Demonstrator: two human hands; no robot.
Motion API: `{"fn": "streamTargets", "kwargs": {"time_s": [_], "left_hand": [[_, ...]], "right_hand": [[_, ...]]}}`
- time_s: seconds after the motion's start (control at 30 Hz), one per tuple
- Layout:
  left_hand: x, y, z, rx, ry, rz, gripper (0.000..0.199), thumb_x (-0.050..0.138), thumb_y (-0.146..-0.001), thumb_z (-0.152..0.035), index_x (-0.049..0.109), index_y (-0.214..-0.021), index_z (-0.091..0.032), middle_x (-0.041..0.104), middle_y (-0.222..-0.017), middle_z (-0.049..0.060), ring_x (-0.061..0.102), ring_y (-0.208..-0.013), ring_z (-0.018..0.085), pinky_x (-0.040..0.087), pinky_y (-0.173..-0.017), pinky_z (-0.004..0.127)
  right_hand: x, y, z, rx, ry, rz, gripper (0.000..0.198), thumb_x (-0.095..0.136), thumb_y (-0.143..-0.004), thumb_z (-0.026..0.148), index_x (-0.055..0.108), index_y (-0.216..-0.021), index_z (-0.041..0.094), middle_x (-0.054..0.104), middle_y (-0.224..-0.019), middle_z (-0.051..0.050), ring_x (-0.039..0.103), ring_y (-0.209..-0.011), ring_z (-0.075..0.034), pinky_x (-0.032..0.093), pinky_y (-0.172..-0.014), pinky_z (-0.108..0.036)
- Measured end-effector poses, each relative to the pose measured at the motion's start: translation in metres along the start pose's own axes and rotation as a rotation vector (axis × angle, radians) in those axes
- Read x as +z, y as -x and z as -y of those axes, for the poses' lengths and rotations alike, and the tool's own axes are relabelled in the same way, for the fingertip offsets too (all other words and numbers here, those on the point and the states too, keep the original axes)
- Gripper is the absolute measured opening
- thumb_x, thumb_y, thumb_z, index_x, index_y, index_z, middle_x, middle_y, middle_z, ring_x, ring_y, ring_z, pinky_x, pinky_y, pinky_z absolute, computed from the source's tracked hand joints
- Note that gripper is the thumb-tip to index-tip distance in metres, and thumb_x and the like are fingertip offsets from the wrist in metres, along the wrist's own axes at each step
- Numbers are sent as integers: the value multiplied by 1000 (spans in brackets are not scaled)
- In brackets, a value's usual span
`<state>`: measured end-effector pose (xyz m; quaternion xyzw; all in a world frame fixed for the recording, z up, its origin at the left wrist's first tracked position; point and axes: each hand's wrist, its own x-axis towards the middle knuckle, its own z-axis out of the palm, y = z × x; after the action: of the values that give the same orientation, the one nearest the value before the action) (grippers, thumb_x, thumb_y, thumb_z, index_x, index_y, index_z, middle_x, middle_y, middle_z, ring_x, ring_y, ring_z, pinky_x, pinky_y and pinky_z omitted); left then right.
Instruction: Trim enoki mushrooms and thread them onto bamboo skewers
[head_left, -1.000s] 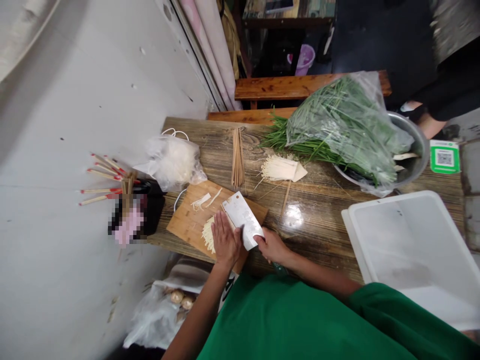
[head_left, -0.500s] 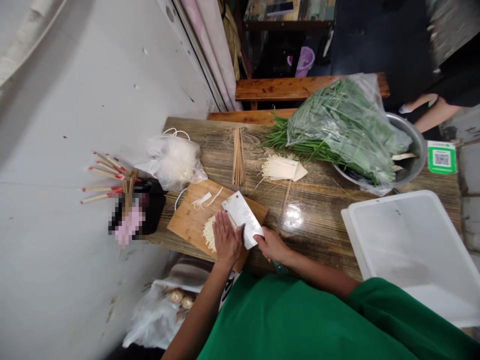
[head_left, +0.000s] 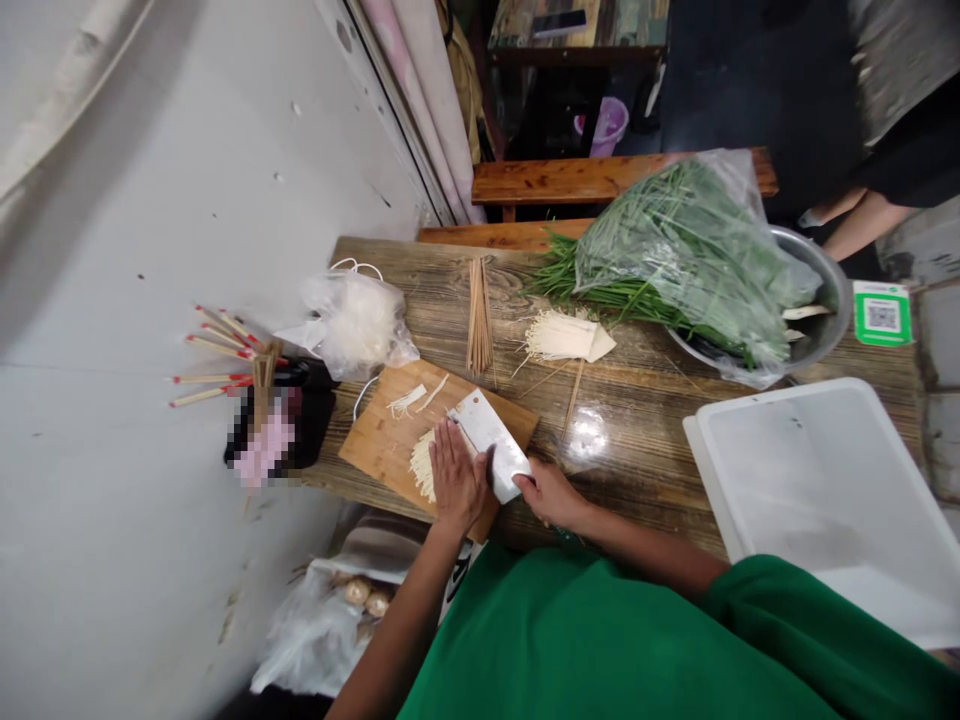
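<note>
My left hand (head_left: 456, 480) lies flat with its fingers stretched out on a bunch of enoki mushrooms (head_left: 421, 466), pressing it to the wooden cutting board (head_left: 375, 440). Most of the bunch is hidden under the palm; its caps stick out to the left. My right hand (head_left: 553, 494) is closed round the handle of a cleaver (head_left: 489, 440). The blade lies slanted beside the left thumb, over the board's right part. Whether its edge touches the mushrooms I cannot tell. A few loose enoki strands (head_left: 407, 401) rest near the board's far edge.
Beyond the board are wooden skewers (head_left: 478, 315), an enoki bundle (head_left: 562, 335) and a plastic bag (head_left: 360, 320). Bagged green chives (head_left: 675, 240) lean on a metal bowl (head_left: 836, 300). A white tub (head_left: 817, 500) stands right; a container of sticks (head_left: 311, 410) is left. A person's legs show far right.
The cleaver's blade has shifted slightly down and right, with my right hand. My left hand stays on the enoki mushrooms. The whole view has moved a little.
</note>
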<state>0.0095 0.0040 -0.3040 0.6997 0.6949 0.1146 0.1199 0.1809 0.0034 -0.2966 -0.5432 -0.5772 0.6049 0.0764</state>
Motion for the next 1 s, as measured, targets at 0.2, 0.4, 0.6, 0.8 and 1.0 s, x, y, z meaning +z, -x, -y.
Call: {"fn": "streamTargets", "kwargs": {"time_s": [0.2,0.4,0.6,0.8,1.0], "left_hand": [[2,1,1,6,-11,-17,65,29,-91,-38,7,-140,-1,12,-147,25,4,-137,29,12,-108,52],[2,-1,2,3,8,-19,64,30,-91,-36,6,-140,-2,13,-146,26,3,-137,29,12,-108,54],[0,1,0,16,40,-21,65,31,-91,-37,5,-141,-4,9,-147,24,4,-137,29,11,-108,53],[0,-2,1,-16,29,-33,66,31,-90,-37,7,-140,-2,13,-146,25,4,-137,29,11,-108,54],[-1,1,-3,13,-14,-31,68,32,-90,-39,8,-139,1,15,-145,27,4,-136,29,12,-108,53]], "right_hand": [[5,7,0,-12,52,-35,17,41,-90,27,48,-84,13,58,-66,-3,48,-42,-8,31,-44,-20],[9,-6,9,-22,57,-44,19,39,-91,29,49,-88,13,58,-64,-2,48,-41,-8,32,-44,-20],[8,14,1,-6,66,-28,17,42,-90,26,50,-83,12,58,-62,-3,50,-45,-10,33,-45,-20],[13,-2,12,-12,64,-40,15,43,-89,26,51,-86,13,59,-64,-4,54,-52,-12,34,-49,-20],[19,1,7,-11,19,-30,19,39,-91,28,48,-87,13,57,-58,-1,48,-38,-8,33,-43,-19]]}}
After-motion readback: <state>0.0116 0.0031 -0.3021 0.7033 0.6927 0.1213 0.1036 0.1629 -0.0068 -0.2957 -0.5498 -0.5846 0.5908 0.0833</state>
